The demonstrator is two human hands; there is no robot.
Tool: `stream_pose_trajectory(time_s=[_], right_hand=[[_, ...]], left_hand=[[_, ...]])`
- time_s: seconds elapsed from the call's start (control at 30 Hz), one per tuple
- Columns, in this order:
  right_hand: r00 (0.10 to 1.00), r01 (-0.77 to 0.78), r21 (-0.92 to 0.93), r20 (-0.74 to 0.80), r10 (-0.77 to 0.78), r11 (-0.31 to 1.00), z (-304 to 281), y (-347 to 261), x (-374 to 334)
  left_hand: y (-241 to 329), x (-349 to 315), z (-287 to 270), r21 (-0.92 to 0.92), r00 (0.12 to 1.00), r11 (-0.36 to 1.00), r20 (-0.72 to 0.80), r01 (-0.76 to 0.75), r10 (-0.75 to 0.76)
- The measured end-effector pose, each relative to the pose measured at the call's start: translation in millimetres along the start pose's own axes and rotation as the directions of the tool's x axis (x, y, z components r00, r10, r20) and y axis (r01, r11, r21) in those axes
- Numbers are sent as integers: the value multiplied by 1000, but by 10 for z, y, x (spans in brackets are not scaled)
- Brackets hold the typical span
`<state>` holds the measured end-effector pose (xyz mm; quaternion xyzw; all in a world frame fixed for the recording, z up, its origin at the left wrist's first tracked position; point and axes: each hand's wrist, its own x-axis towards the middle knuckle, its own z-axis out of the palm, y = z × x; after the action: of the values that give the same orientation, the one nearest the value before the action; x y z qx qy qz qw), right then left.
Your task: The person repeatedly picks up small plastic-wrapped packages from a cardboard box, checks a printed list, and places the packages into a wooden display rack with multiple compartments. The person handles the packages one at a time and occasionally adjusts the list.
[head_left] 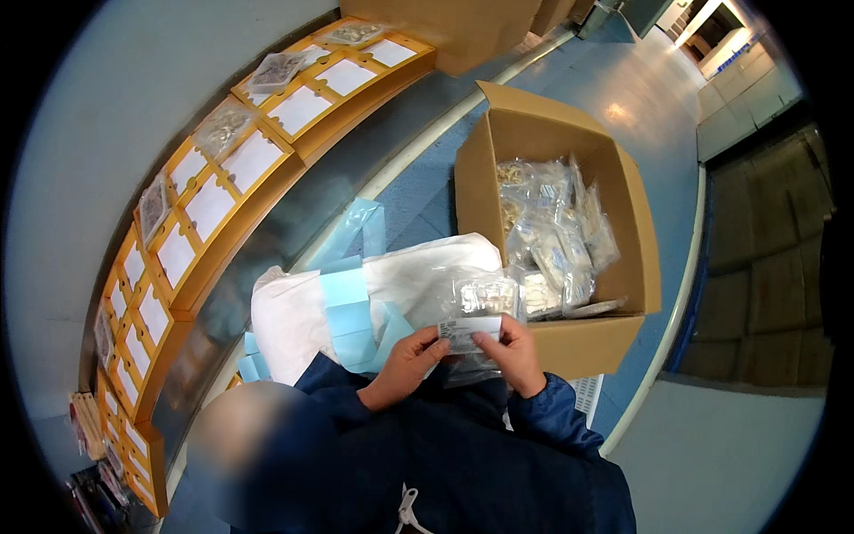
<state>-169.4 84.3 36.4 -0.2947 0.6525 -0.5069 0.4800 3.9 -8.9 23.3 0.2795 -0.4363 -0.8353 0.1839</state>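
Observation:
Between my two hands is a white printed label (463,335) that lies against a clear plastic bag. My left hand (407,365) pinches its left end, and my right hand (516,356) has its thumb pressed on the right part. Just beyond the fingers, the clear bag (487,295) shows small pale pieces in rows; whether the label is fixed to it I cannot tell. The bag lies against the near left side of an open cardboard box (592,343). Inside the box are several clear bags (556,222) of pale and yellowish pieces.
A white cloth bundle (289,311) with light-blue strips (347,307) lies left of my hands. Along the left wall runs a row of yellow trays (298,151) with white sheets; several clear packs (224,127) rest on them. A large cardboard box (436,31) stands at the back.

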Motion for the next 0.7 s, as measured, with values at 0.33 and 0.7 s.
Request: stream_pose_trajectory(time_s=[0.33,0.7], right_hand=[[967,-156,72,-192,167,985,-383,298,5],[981,-127,88,-135,138,988,-369,437,119]], left_hand=[[-411,347,-130,528,984,848,-167,39,58],[-419,415,-57,412,988,909,-152,58,5]])
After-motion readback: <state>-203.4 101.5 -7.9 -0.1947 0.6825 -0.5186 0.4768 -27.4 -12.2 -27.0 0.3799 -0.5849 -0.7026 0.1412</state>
